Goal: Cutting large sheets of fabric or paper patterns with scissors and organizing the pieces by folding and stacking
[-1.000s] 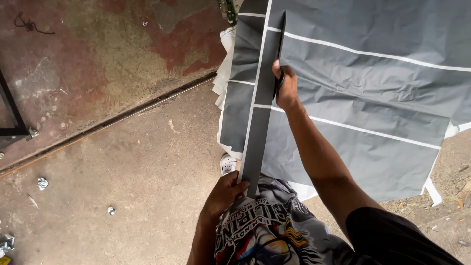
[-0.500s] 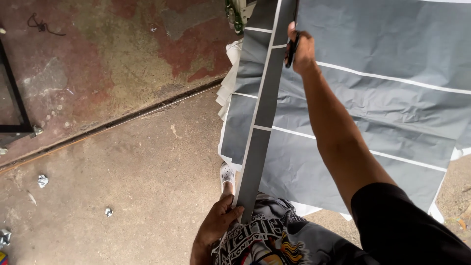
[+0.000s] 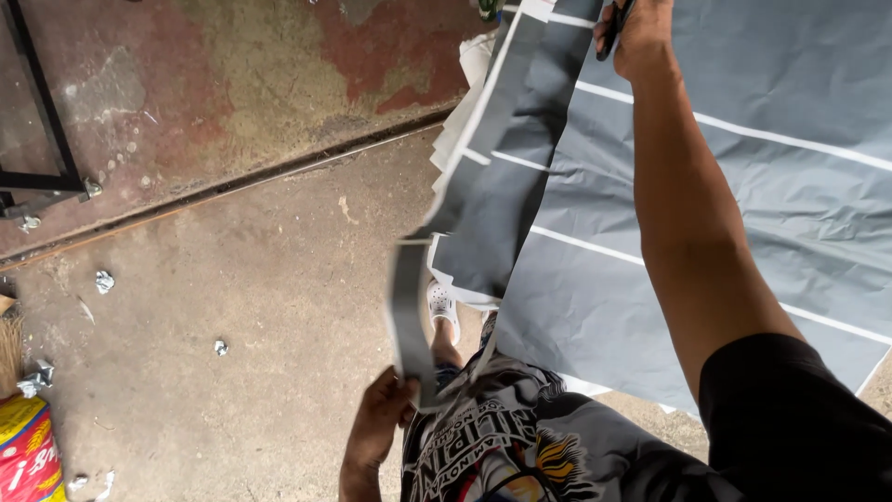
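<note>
— Two hands at work, both the same person's. Start at the left: what lies on the floor?

— Bits of crumpled foil [image 3: 104, 281] on bare concrete [image 3: 260, 307], and a black metal frame [image 3: 42, 139] by the stained patch.

— And the left hand [image 3: 379, 429]?

— Low, near the printed shirt [image 3: 520, 455]. Its fingers are closed round the bottom end of a narrow grey strip [image 3: 409, 316], which bends and runs up along the sheet's left edge.

— The sheet itself?

— Big grey paper [image 3: 743, 195] with thin white lines, hanging across the upper right, creased. A white shoe [image 3: 443, 305] shows under it.

— The right hand [image 3: 636, 33]?

— Stretched up to the top edge, fist clenched on a dark tool [image 3: 615, 19] at the strip's upper end. What kind of tool, I can't tell.
</note>
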